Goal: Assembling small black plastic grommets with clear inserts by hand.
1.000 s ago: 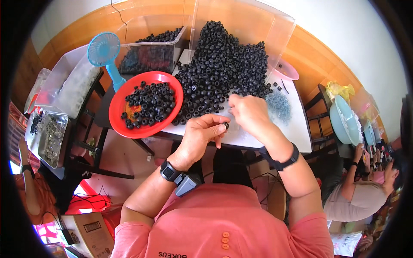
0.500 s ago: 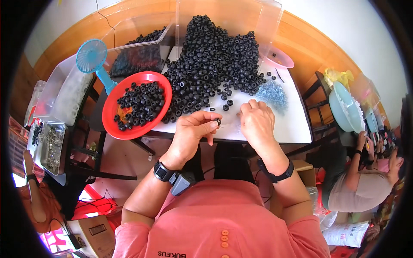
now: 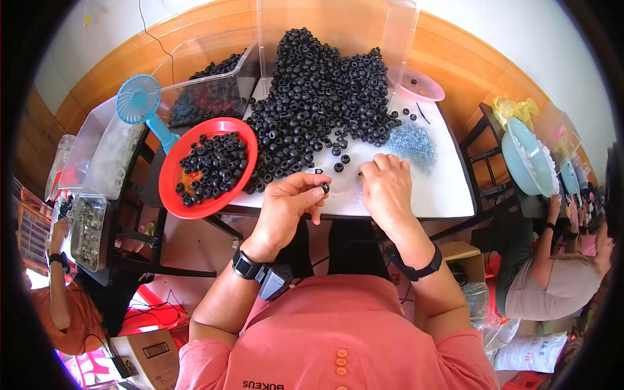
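Observation:
Between the thumb and forefinger of my left hand [image 3: 286, 201] is a small round black part with a hole [image 3: 325, 187]. My right hand [image 3: 388, 190] hovers just to its right over the white tabletop [image 3: 442, 192], fingers curled together. A tiny dark speck shows at those fingertips, too small to name. Beyond both hands spreads a big heap of similar black parts [image 3: 325, 97], with a few loose ones [image 3: 338, 167] near my fingers. A scatter of tiny clear-blue pieces [image 3: 413, 144] lies past my right hand. On the left stands a red bowl [image 3: 170, 175] holding several black parts.
A blue handheld fan [image 3: 139, 99] stands behind the red bowl. Clear plastic bins [image 3: 250, 62] back the heap, and a pink dish [image 3: 432, 92] sits behind right. Co-workers sit at both sides, near a metal tray [image 3: 89, 231] and a pale blue basin [image 3: 520, 172].
The whole view has shifted slightly. My left hand still pinches the black part, and my right fingertips have come slightly lower. At the left, a co-worker's hand has moved up to the metal tray.

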Available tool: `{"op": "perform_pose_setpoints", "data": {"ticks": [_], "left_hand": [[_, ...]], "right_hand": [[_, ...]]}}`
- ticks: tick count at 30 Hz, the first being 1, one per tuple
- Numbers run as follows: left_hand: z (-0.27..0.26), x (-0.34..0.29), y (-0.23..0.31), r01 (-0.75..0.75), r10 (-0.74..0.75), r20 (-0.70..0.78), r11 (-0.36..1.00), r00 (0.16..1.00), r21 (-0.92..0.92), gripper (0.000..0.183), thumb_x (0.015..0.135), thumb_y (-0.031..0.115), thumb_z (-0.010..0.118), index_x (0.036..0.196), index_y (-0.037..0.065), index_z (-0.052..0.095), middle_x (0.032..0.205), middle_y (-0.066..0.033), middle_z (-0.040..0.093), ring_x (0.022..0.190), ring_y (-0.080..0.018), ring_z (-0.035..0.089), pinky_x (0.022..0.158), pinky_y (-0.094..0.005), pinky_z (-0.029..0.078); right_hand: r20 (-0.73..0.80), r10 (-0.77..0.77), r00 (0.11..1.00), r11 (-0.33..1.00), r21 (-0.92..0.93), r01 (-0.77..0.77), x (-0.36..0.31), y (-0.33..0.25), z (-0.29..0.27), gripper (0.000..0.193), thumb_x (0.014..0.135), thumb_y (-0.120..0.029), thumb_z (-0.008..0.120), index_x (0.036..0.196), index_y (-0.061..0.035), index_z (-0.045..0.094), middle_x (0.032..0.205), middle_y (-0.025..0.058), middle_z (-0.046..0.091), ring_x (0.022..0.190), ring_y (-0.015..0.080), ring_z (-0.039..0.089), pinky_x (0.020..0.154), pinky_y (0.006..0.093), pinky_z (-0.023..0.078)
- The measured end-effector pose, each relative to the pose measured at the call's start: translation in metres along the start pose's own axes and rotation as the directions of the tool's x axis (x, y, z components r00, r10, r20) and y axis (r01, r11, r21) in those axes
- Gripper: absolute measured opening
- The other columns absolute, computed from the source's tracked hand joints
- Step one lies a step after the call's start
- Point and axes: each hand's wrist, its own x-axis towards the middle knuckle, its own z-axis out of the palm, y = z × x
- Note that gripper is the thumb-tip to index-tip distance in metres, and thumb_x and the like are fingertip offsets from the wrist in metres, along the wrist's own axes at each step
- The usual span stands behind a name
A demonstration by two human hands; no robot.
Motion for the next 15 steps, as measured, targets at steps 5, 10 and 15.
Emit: {"op": "perform_pose_setpoints", "data": {"ticks": [5,10,15], "left_hand": [[0.000,0.000,0.001,0.004,-0.004,0.003,1.000,1.000,0.001,0.022,0.096,0.002,0.058,0.116,-0.006,0.064,0.092,-0.0094,0.065,0.078,-0.0133,0.061,0.059,-0.0255,0.051],[-0.002,0.000,-0.002,0.003,-0.003,0.012,1.000,1.000,-0.018,0.022,0.096,0.002,0.058,0.116,-0.005,0.065,0.092,-0.0100,0.065,0.078,-0.0134,0.061,0.058,-0.0252,0.051],[-0.003,0.000,-0.004,0.005,-0.005,0.015,1.000,1.000,-0.021,0.022,0.096,0.002,0.059,0.115,-0.006,0.065,0.093,-0.0110,0.066,0.074,-0.0136,0.061,0.058,-0.0250,0.051]], "right_hand": [[0.047,-0.065,0.997,0.998,0.028,0.064,0.004,-0.003,-0.008,0.010,0.074,-0.003,0.065,0.084,-0.0065,0.065,0.089,0.0091,0.058,0.091,0.0286,0.057,0.079,0.0416,0.040],[0.073,-0.155,0.985,0.987,0.041,0.152,0.009,-0.006,-0.010,0.012,0.073,-0.002,0.063,0.084,-0.0047,0.064,0.088,0.0093,0.056,0.090,0.0292,0.056,0.078,0.0410,0.040],[0.084,-0.158,0.984,0.986,0.064,0.153,0.008,-0.005,-0.008,0.016,0.069,-0.003,0.068,0.085,-0.0057,0.065,0.089,0.0092,0.057,0.091,0.0285,0.056,0.079,0.0409,0.040]]}}
